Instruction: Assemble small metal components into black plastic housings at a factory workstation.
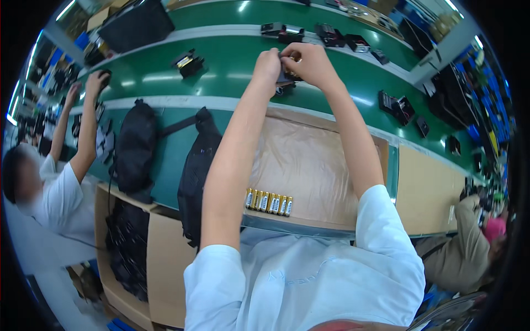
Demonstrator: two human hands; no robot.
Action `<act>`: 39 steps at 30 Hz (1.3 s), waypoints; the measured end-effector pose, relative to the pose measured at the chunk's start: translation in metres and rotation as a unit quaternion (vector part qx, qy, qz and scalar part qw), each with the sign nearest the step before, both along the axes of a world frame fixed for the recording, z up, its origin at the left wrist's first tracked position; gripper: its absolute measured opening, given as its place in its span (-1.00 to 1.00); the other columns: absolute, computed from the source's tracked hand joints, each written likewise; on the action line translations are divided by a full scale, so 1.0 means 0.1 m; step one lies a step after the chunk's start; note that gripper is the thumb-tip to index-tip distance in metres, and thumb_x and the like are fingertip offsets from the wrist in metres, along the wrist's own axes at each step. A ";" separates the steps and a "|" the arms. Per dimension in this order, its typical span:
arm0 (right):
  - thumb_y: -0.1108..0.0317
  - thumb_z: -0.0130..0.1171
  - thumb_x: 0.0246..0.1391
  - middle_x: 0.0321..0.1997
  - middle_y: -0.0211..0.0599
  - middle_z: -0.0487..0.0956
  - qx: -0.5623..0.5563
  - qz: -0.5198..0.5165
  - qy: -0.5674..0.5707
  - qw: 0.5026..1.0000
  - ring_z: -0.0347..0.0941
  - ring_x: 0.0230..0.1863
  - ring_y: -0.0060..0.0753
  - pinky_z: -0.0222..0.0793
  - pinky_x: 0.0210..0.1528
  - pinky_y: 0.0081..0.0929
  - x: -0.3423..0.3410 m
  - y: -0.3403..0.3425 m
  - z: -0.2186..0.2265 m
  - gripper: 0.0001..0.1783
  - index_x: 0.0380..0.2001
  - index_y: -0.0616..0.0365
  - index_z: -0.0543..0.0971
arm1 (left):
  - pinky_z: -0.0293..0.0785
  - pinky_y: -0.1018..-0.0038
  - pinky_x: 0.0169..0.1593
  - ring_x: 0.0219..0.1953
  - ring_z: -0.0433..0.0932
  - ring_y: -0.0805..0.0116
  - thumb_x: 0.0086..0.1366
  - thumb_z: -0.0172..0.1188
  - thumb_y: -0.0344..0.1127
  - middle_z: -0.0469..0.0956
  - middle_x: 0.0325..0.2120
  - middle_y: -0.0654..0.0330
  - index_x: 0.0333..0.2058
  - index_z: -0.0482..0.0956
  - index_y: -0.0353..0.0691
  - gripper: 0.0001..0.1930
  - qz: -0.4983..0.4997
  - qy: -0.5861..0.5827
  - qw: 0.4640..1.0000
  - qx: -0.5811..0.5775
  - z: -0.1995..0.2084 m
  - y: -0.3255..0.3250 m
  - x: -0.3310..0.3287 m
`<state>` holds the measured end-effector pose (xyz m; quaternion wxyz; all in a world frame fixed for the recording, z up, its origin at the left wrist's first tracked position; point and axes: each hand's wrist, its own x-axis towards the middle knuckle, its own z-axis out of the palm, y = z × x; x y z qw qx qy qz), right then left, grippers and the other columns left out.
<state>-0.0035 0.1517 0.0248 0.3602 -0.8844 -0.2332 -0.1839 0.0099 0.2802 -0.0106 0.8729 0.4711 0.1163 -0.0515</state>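
Both my arms reach out over a shallow cardboard tray [385,157] to the green conveyor beyond it. There my left hand [268,67] is closed on the side of a small black battery case [283,76]. My right hand [313,67] has its fingers bent and pressed to the same case, with gold-coloured glints under them. Fingers hide most of the case, so how it is filled cannot be made out. Several gold and silver batteries [269,202] stand in a row at the tray's near edge, on crinkled clear film [309,160].
Similar black cases lie along the conveyor [232,60], one [188,64] at left, an opened one [396,107] at right. Black bags [135,146] lie left of the tray. A flat cardboard piece [428,187] is at right. One co-worker [61,182] works at left, another [458,248] at right.
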 end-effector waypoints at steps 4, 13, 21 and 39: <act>0.34 0.27 -0.09 -0.57 -0.32 0.63 0.005 0.020 0.034 0.999 0.45 -0.62 -0.38 0.40 -0.49 -0.52 -0.11 0.02 -0.05 -0.80 -0.38 0.19 0.70 | 0.63 0.20 -0.17 -0.19 0.56 0.12 0.40 -0.07 -0.22 0.47 -0.13 -0.10 0.01 0.35 -0.37 -0.65 0.045 -0.002 0.999 0.021 -0.06 0.12 -0.15; 0.33 0.33 -0.10 -0.55 -0.34 0.64 0.038 0.049 0.022 0.998 0.46 -0.61 -0.45 0.38 -0.51 -0.54 -0.20 0.15 -0.17 -0.79 -0.35 0.17 0.72 | 0.59 0.25 -0.13 -0.12 0.50 0.16 0.38 -0.03 -0.18 0.42 -0.09 -0.09 0.05 0.34 -0.33 -0.62 0.028 -0.040 0.994 0.094 0.02 0.21 -0.59; 0.33 0.36 -0.07 -0.47 -0.37 0.69 0.126 0.035 0.009 0.991 0.43 -0.61 -0.51 0.36 -0.51 -0.57 -0.13 0.01 -0.19 -0.80 -0.32 0.15 0.72 | 0.59 0.20 -0.10 -0.10 0.49 0.11 0.38 0.07 -0.28 0.38 -0.05 -0.12 0.07 0.31 -0.38 -0.62 0.010 -0.022 0.997 0.072 0.09 0.18 -0.35; 0.38 0.27 0.05 -0.38 -0.29 0.69 0.088 0.048 -0.023 0.995 0.45 -0.56 -0.51 0.35 -0.49 -0.58 0.12 -0.05 -0.15 -0.75 -0.15 0.08 0.67 | 0.59 0.18 -0.04 -0.03 0.47 -0.03 0.22 0.14 -0.56 0.34 -0.05 -0.20 0.19 0.12 -0.36 -0.41 -0.053 -0.018 0.998 -0.027 -0.01 0.32 -0.11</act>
